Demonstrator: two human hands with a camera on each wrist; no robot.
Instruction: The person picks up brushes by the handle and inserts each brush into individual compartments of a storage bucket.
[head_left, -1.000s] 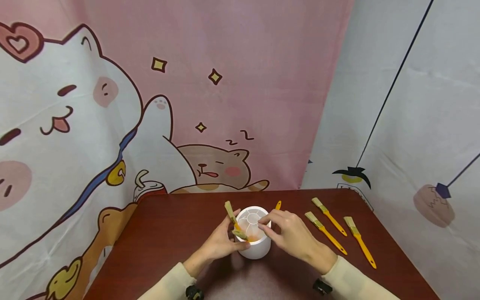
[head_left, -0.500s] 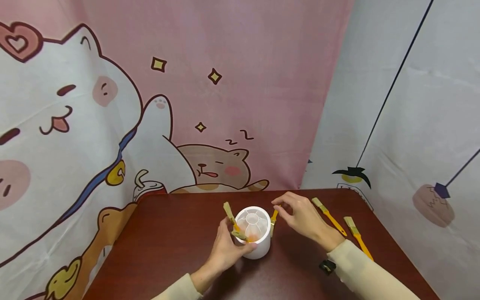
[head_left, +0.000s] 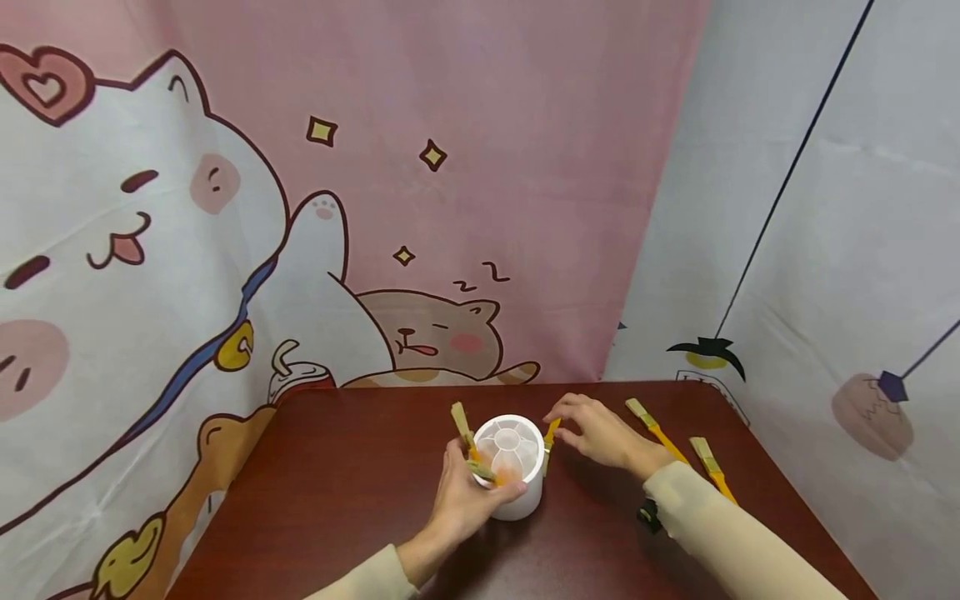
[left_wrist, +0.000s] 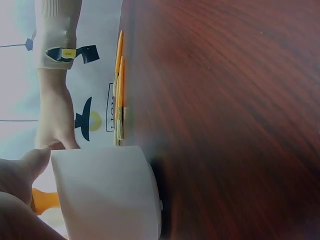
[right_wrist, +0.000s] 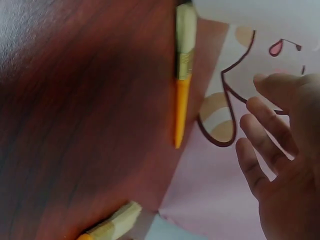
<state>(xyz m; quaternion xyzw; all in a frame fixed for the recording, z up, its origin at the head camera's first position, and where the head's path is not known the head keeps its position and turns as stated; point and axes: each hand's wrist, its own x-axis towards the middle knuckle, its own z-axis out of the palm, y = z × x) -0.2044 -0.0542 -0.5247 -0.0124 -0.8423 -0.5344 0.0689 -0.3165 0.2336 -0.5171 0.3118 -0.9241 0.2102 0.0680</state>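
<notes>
My left hand point(head_left: 467, 504) grips a white round pot point(head_left: 517, 505), thumb over its near rim and fingers along its left side. Inside it, a paintbrush point(head_left: 461, 417) leans out bristles up, and a second brush point(head_left: 482, 472) lies against the rim by the thumb. Dividers line the pot's inside. Just right of the pot, another paintbrush point(head_left: 551, 435) with a yellow handle lies on the table. My right hand point(head_left: 600, 432) hovers at its handle end; in the right wrist view the fingers are spread loosely, apart from that brush point(right_wrist: 182, 95).
Farther right on the dark red table point(head_left: 337, 483) lie two more yellow-handled brushes point(head_left: 660, 437) point(head_left: 712, 468), partly covered by the right sleeve point(head_left: 720, 533). A printed cartoon cloth point(head_left: 525, 208) hangs behind the table's back edge.
The right hand has moved from over the pot's rim to the brush on the pot's right. The left thumb has slid slightly right along the rim; the pot has hardly moved.
</notes>
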